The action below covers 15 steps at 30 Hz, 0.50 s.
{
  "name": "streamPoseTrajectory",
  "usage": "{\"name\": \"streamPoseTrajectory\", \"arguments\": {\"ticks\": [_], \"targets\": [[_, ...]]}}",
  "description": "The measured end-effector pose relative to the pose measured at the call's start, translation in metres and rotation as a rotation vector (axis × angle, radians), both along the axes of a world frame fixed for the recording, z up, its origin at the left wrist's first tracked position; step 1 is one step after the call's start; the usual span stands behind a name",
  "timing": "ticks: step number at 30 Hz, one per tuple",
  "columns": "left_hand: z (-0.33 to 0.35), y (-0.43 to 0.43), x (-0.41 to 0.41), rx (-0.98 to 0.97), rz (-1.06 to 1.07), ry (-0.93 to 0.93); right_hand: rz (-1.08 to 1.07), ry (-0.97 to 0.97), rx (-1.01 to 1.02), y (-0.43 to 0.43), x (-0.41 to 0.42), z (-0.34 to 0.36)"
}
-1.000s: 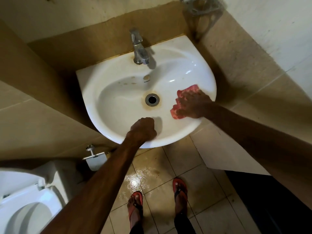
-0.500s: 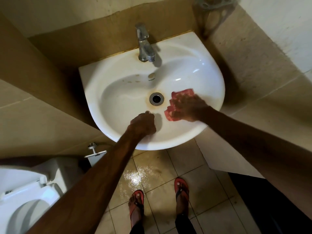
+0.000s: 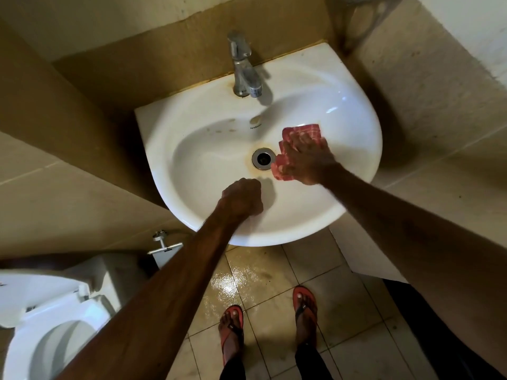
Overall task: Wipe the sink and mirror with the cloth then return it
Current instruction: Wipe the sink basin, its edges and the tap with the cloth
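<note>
A white wall-mounted sink (image 3: 356, 149) fills the middle of the view, with a round metal drain (image 3: 263, 158) ringed by a yellowish stain. My right hand (image 3: 307, 160) presses a red checked cloth (image 3: 310, 131) flat against the inner right wall of the bowl, just right of the drain. My left hand (image 3: 242, 197) is closed in a fist and rests on the sink's near rim, holding nothing that I can see. The mirror is out of view.
A chrome tap (image 3: 244, 69) stands at the back of the sink. A white toilet (image 3: 55, 319) with raised lid sits at lower left, a small wall valve (image 3: 162, 239) beside it. My feet in red sandals (image 3: 304, 305) stand on wet tiled floor (image 3: 247, 275).
My right hand has slid the cloth from the sink's right rim down into the bowl toward the drain. My left fist has stayed on the near rim.
</note>
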<state>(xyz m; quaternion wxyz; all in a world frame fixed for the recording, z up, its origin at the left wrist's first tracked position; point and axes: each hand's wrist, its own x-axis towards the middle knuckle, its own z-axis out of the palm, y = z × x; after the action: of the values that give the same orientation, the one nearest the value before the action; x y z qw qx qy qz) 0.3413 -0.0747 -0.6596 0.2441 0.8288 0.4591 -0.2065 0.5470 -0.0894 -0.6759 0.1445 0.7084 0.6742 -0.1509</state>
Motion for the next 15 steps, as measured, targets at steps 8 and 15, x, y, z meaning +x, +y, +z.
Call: {"name": "streamPoseTrajectory", "arguments": {"ticks": [8, 15], "targets": [[-0.008, 0.004, -0.006, -0.039, 0.047, -0.019, 0.349, 0.029, -0.125, 0.004, -0.008, 0.002], [-0.008, 0.007, -0.009, -0.035, 0.052, -0.026, -0.123, -0.052, 0.101, 0.001, 0.009, -0.01]]}}
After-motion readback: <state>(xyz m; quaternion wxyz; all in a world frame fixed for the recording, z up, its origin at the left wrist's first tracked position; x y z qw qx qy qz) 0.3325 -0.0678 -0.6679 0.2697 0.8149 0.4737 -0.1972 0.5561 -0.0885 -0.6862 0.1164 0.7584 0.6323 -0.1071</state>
